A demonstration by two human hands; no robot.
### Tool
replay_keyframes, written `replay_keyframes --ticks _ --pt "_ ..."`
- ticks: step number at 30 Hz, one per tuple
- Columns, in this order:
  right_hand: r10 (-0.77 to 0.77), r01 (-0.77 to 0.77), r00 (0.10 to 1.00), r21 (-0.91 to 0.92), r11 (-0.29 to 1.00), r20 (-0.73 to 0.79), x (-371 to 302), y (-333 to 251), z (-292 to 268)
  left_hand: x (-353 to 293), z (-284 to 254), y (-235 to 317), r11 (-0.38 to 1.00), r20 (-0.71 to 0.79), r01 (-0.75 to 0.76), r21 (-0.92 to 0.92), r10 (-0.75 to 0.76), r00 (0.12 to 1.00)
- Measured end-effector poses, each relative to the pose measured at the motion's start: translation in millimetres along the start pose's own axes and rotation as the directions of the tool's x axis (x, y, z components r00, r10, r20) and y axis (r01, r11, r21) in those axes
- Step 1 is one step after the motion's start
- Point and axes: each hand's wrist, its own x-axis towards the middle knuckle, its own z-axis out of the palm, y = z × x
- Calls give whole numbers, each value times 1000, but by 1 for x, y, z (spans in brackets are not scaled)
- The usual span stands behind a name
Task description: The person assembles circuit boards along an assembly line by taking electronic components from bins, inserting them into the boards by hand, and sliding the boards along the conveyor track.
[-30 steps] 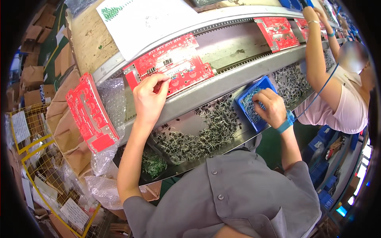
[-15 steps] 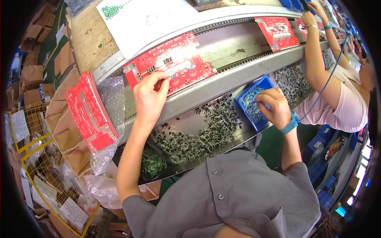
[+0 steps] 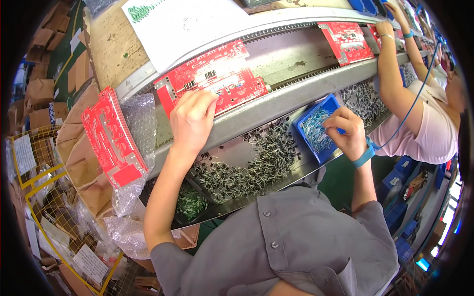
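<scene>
Head view showed one blue bin (image 3: pixel 330 103); left of it, left hand (image 3: pixel 193 118), fingers bent, above one red board (image 3: pixel 226 74); right hand (image 3: pixel 348 132), half-curled, at bin's edge; grips unclear.

Red circuit board (image 3: pixel 228 78), blue bin (image 3: pixel 322 157), grey shirt (image 3: pixel 224 246)

- The place looks like an electronics assembly workshop, laid out as a production line.
- Red circuit boards (image 3: pixel 232 81) sit spaced along a toothed conveyor track (image 3: pixel 284 55).
- Heaps of loose wire-legged components (image 3: pixel 247 178) and a blue bin (image 3: pixel 325 156) of parts line its near side.
- A co-worker (image 3: pixel 419 135) stands further along.
- Cardboard boxes (image 3: pixel 39 92) and yellow wire cages (image 3: pixel 45 178) crowd the left.
</scene>
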Motion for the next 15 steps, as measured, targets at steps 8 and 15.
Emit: replay_keyframes --ticks 8,15 --pt "-177 185 983 228 956 -55 54 -37 1 8 -13 3 985 182 170 15 -170 969" --pt "-562 553 827 167 816 7 142 -57 57 -15 -100 35 905 359 421 -64 -373 856"
